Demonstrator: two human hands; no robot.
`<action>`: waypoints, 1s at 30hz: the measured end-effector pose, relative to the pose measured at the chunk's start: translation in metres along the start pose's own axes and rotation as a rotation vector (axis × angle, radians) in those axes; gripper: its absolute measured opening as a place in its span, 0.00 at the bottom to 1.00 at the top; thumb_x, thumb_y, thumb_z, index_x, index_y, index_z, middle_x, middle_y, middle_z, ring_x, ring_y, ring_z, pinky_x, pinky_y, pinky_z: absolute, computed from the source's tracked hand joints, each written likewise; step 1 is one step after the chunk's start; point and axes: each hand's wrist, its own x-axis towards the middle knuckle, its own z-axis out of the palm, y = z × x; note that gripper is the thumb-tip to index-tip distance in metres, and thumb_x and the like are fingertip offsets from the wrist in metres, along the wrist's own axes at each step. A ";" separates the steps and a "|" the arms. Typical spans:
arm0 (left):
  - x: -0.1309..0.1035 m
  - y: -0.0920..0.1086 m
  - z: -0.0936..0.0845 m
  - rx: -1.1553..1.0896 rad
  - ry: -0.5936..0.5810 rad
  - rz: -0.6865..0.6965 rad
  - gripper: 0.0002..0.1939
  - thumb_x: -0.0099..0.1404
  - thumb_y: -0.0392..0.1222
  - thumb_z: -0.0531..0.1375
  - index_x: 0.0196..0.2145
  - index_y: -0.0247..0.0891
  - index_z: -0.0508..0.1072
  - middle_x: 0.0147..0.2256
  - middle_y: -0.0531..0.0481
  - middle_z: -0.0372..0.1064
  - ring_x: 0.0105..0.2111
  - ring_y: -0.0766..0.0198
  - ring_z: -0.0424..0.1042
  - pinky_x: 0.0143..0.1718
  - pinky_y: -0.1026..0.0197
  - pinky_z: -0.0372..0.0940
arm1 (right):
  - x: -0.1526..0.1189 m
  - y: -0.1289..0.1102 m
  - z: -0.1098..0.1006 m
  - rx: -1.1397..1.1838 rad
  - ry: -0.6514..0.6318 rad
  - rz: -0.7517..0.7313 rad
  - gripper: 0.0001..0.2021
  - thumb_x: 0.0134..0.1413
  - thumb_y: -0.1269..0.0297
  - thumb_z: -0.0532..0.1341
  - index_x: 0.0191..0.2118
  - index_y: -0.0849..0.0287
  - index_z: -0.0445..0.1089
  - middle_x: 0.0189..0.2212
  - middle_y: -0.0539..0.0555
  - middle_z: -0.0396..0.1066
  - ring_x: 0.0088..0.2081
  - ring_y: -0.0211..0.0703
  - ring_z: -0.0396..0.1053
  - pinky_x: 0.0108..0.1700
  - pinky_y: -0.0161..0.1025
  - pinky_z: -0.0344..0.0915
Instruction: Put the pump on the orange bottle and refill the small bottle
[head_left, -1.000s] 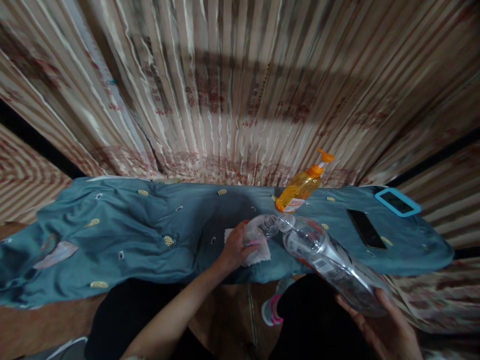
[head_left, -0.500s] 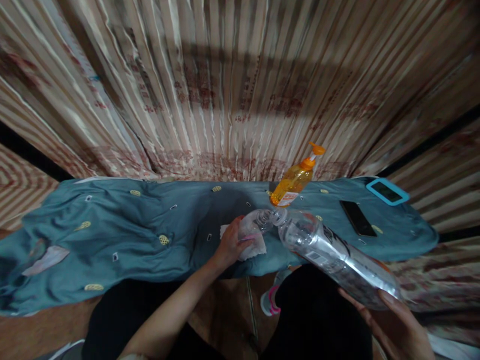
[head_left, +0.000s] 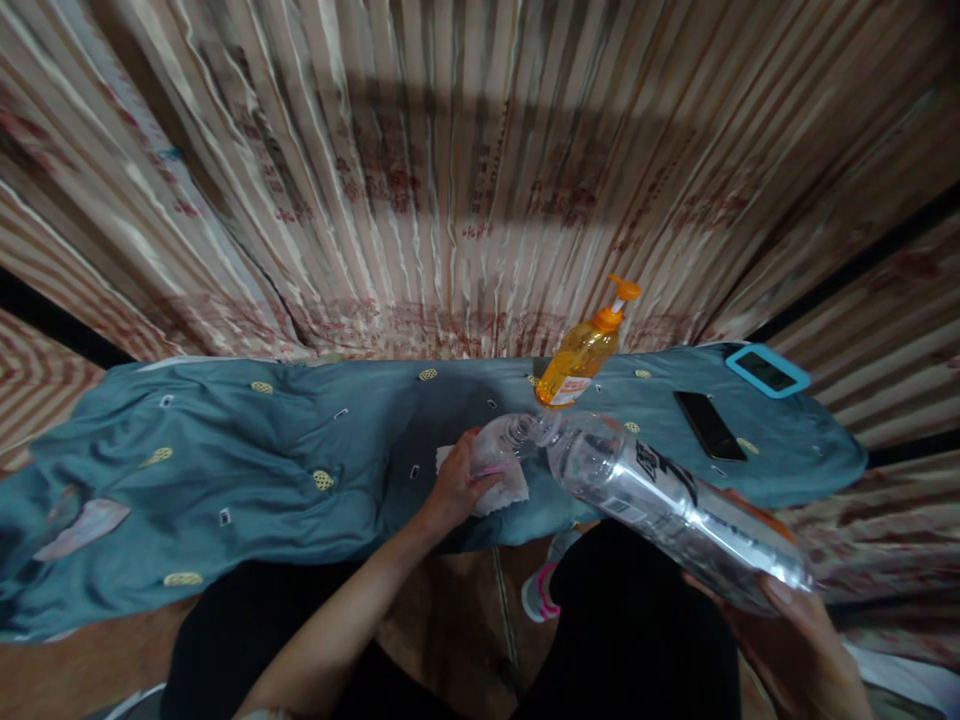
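My left hand (head_left: 452, 492) is closed around a small clear plastic bottle (head_left: 493, 445), which leans to the right. A bit of pink shows low on it. Beneath lies a white tissue (head_left: 511, 492) with wavy edges. My right hand (head_left: 799, 645) grips the base end of a large clear plastic bottle (head_left: 637, 490) with dark lettering and an orange patch on its label. That bottle slants down toward the left. The two bottle mouths meet, or nearly so; whether liquid passes between them I cannot tell.
Behind the bottles stands an orange pump bottle (head_left: 576, 365). A black phone (head_left: 709, 425) and a blue-framed device (head_left: 768, 371) lie at the right on the teal cloth (head_left: 285, 440). A pale scrap (head_left: 84, 530) lies at the left. Striped curtains (head_left: 450, 200) hang behind.
The large bottle has turned slightly, so more of its dark lettering shows. Both hands keep their grips, and the whole view has shifted slightly.
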 end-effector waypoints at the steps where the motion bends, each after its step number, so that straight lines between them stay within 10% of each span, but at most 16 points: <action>1: 0.000 0.001 -0.001 0.005 0.001 0.001 0.32 0.64 0.52 0.72 0.61 0.42 0.70 0.55 0.42 0.78 0.56 0.44 0.78 0.63 0.42 0.72 | -0.001 0.000 0.000 0.004 0.008 -0.004 0.53 0.39 0.40 0.80 0.73 0.39 0.66 0.77 0.50 0.56 0.76 0.70 0.53 0.45 0.38 0.81; 5: 0.000 0.003 -0.002 0.015 0.002 0.021 0.31 0.64 0.52 0.72 0.60 0.42 0.70 0.53 0.43 0.79 0.55 0.46 0.79 0.61 0.44 0.73 | -0.004 0.002 0.002 0.016 0.026 -0.023 0.52 0.41 0.40 0.80 0.73 0.40 0.66 0.78 0.53 0.53 0.73 0.74 0.58 0.55 0.55 0.80; 30: 0.002 0.011 -0.003 0.027 -0.012 -0.013 0.29 0.64 0.52 0.72 0.58 0.43 0.70 0.50 0.46 0.78 0.52 0.48 0.79 0.58 0.47 0.74 | -0.007 0.005 -0.008 -0.063 0.021 -0.135 0.41 0.50 0.44 0.77 0.68 0.48 0.71 0.71 0.60 0.66 0.64 0.67 0.71 0.56 0.53 0.78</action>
